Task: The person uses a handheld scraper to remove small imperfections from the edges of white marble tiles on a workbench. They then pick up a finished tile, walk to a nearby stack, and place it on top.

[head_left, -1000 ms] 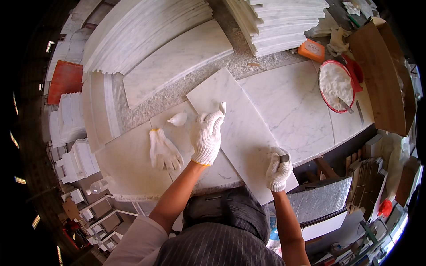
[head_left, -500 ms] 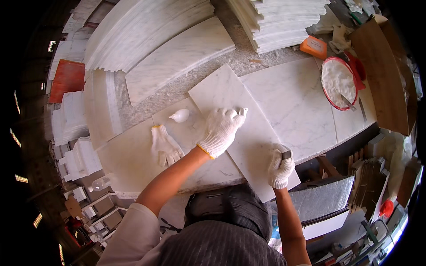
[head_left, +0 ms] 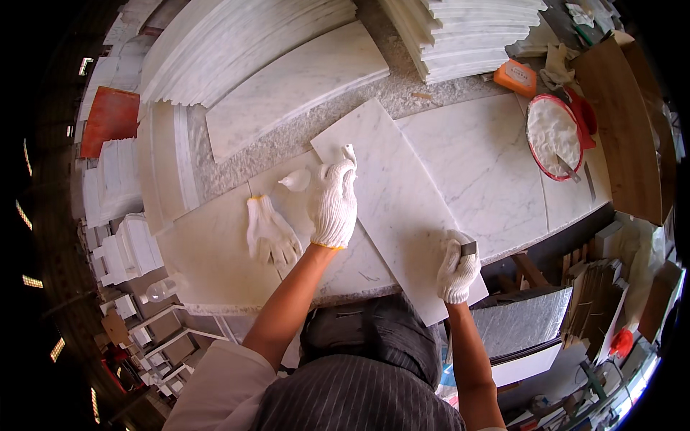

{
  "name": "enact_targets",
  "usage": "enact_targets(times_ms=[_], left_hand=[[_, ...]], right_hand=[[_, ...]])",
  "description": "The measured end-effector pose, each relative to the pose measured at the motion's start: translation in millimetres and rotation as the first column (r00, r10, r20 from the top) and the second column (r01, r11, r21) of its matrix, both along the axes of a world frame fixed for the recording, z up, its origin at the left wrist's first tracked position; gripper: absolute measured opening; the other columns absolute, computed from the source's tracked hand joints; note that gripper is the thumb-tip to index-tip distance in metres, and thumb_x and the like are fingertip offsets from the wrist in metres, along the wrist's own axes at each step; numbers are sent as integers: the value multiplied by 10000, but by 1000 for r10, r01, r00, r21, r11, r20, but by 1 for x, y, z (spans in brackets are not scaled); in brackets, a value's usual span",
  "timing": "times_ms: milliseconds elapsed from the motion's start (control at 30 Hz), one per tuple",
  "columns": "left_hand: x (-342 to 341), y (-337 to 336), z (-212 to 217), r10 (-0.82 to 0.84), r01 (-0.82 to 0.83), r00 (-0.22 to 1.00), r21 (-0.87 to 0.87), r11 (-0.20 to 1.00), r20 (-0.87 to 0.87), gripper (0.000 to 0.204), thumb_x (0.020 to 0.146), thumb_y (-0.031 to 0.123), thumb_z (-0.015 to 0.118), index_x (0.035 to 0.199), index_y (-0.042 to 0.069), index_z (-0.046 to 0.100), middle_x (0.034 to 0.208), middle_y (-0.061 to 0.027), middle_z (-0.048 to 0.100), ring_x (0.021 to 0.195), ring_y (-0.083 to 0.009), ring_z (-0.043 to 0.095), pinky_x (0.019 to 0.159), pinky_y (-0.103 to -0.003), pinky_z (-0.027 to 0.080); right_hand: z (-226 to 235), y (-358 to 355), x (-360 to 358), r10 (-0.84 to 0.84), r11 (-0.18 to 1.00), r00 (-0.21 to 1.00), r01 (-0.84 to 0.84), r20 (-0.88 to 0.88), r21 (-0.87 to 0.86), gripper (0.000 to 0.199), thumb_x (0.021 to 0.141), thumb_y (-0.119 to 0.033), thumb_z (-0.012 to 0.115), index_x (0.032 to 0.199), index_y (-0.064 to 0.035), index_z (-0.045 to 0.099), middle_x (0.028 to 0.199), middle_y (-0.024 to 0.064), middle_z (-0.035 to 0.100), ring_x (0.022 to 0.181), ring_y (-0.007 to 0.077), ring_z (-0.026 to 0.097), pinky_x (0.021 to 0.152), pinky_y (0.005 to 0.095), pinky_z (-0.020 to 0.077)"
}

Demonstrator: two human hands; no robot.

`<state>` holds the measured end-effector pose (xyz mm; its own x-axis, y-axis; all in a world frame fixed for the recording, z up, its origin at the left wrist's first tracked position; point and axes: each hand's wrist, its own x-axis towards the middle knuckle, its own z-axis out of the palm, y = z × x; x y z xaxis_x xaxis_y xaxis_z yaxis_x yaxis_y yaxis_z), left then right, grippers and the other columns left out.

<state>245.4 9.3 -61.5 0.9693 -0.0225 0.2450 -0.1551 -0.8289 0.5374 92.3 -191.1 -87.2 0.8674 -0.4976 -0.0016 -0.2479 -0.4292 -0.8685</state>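
Across the marble bench point(head_left: 496, 172), my left hand point(head_left: 333, 202) lay open on the slab point(head_left: 402, 208), stiff, heavy and chip-prone, while my right hand point(head_left: 456, 267) gripped a small dark block point(head_left: 468, 248) at its near edge.

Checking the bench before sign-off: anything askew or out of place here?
Two things. The marble slab under both gloved hands lies diagonally, its near corner overhanging the bench edge by the right hand. A spare pair of gloves lies loose on the bench beside the left hand. No breakage or spill visible.
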Motion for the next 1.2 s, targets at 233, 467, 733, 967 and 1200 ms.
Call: enact_targets(times_ms=[233, 467, 733, 967, 1200], left_hand=[[-55, -9, 10, -373, 408, 913, 375, 832, -166, 117, 812, 139, 654, 926, 161, 662, 780, -23, 573, 747, -268, 581, 649, -412, 470], [22, 6, -5, -236, 235, 970, 419, 877, -52, 234, 865, 119, 563, 1084, 134, 644, 796, -48, 606, 746, -273, 602, 642, -421, 482], [30, 12, -8, -201, 224, 973, 258, 940, -115, 120, 862, 102, 589, 961, 137, 647, 842, -82, 614, 797, -301, 595, 696, -425, 480], [20, 1, -3, -350, 393, 918, 291, 872, -188, 109, 844, 107, 599, 923, 151, 660, 823, -70, 612, 791, -296, 599, 701, -424, 477], [17, -4, 2, -457, 464, 878, 481, 744, -140, 229, 862, 105, 562, 1081, 117, 627, 808, -81, 611, 715, -275, 618, 622, -405, 505]], right_hand=[[2, 0, 2, 0, 999, 1000, -1, 31, 32, 162, 899, -31, 546, 1017, -44, 657, 936, 150, 660, 815, 317, 648, 745, 375, 519], [-5, 0, 0, -17, 1000, 999, 17, 35, 15, 157, 905, -30, 550, 1016, -40, 661, 939, 148, 662, 796, 311, 651, 732, 362, 522], [-2, 1, 0, -8, 1000, 999, 9, 34, -22, 158, 895, -36, 567, 1019, -49, 662, 929, 152, 660, 810, 321, 649, 732, 370, 519], [0, 0, 1, -8, 1000, 1000, 8, 12, -12, 163, 888, -36, 572, 1021, -59, 664, 925, 150, 657, 815, 323, 647, 727, 376, 519], [-2, -1, 0, 0, 1000, 1000, 0, 22, -31, 155, 890, -42, 577, 1019, -59, 661, 941, 143, 658, 821, 319, 644, 723, 380, 519]])
